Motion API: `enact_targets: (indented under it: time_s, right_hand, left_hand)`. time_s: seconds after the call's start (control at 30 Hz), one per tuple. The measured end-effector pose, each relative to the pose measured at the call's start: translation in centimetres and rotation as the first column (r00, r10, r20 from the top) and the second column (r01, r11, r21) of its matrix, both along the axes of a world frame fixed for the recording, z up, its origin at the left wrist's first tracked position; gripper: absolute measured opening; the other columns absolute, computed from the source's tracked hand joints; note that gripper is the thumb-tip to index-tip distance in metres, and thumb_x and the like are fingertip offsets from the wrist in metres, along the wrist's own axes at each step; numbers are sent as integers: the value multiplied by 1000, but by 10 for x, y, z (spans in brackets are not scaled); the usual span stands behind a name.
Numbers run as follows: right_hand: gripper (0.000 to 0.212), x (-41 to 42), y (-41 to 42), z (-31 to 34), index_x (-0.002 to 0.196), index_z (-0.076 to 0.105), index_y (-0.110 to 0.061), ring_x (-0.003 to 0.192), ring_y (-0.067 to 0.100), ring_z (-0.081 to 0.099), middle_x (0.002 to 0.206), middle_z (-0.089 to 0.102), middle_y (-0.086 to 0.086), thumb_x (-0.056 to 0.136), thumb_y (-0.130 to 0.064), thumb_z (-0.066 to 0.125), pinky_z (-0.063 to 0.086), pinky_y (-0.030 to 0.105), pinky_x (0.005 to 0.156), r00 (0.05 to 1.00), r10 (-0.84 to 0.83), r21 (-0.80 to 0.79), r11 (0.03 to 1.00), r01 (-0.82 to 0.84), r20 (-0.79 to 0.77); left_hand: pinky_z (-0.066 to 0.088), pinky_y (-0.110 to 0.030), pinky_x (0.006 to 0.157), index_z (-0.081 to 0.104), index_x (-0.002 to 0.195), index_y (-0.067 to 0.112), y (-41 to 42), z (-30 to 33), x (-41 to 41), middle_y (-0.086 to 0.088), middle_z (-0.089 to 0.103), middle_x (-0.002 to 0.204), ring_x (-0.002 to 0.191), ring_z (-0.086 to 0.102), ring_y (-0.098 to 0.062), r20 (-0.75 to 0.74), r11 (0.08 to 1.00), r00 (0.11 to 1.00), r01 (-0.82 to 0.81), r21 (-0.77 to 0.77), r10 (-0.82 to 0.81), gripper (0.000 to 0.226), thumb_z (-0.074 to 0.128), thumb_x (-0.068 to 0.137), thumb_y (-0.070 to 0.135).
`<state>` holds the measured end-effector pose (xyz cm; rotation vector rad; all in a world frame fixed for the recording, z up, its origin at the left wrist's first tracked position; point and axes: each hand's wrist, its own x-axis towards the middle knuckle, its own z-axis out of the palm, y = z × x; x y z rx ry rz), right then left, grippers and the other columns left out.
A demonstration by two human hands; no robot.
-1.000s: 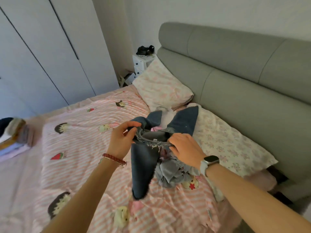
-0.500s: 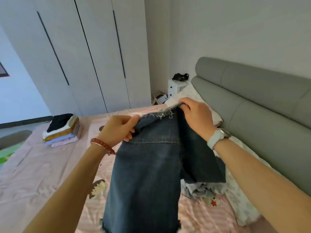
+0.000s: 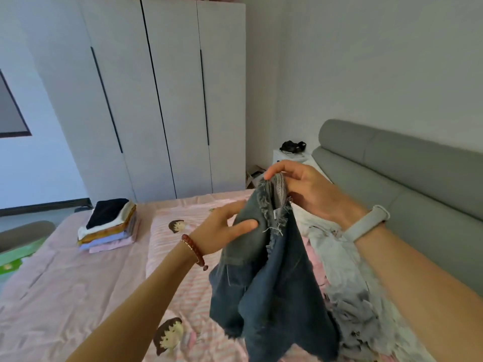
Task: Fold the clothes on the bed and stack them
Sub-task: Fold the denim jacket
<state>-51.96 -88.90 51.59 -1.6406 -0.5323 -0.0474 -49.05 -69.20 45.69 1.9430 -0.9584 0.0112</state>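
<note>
Denim shorts (image 3: 271, 270) frayed edge, pinched by right hand (image 3: 311, 194)

The denim garment (image 3: 271, 270) hangs in the air above the bed (image 3: 52, 296). The right hand (image 3: 308, 189) pinches its frayed top edge, and the left hand (image 3: 222, 231) grips the fabric just beside it, lower. A stack of folded clothes (image 3: 109, 226) lies near the far left corner of the bed. A crumpled grey garment (image 3: 358, 317) lies at the right edge.
</note>
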Motion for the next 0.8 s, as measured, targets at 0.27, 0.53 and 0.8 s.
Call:
enact_targets:
  time_s: [0.27, 0.53, 0.8]
  right_hand:
    - [19, -36, -13, -69, 110, 57, -14, 67, 11, 61, 83, 64, 3, 95, -10, 48, 53, 25, 64, 893, -447, 34, 893, 449, -63]
    - [28, -39, 35, -111, 112, 45, -36, 89, -10, 53, 97, 52, -29, 88, -34, 60, 39, 3, 74, 928, -367, -257, 893, 370, 62]
    - [11, -41, 30, -111, 91, 52, -19, 83, 19, 59, 86, 59, 1, 97, -15, 44, 50, 21, 72, 967, -248, -257, 940, 224, -64]
  left_hand:
    - [44, -11, 61, 58, 84, 16, -30, 17, 4, 7, 61, 76, 70, 54, 0, -95, 900, 948, -319, -296, 305, 20, 43, 97, 21]
    - [44, -12, 64, 57, 77, 21, -29, 43, -20, 6, 58, 75, 70, 52, -2, -76, 809, 892, -438, -393, 446, 24, 43, 97, 25]
    - [46, -27, 82, 59, 95, 30, 29, 60, -56, 6, 62, 95, 90, 57, -10, -150, 734, 832, -544, -407, 534, 16, 44, 97, 27]
